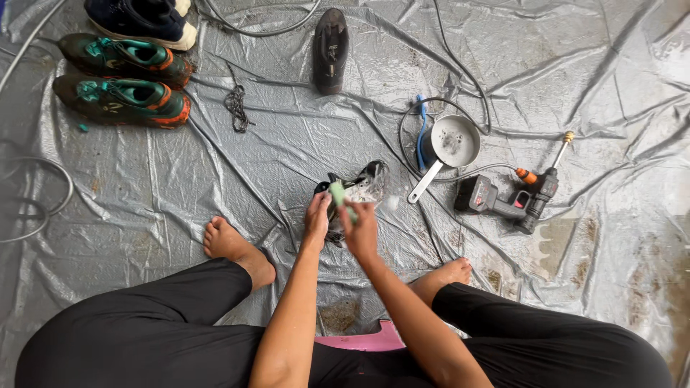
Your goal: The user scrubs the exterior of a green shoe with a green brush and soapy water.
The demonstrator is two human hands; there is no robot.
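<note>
shoe (363, 185) at frame centre, gripped by left hand (317, 213); right hand (359, 228) clamps a green brush (338, 194) on it.

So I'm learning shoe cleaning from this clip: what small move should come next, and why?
Probably a short scrubbing stroke along the shoe's upper. The left hand steadies the dark shoe on the grey tarp, while the right hand presses a green brush against it. The shoe looks wet and soapy, so brushing seems more apt than rinsing.
</note>
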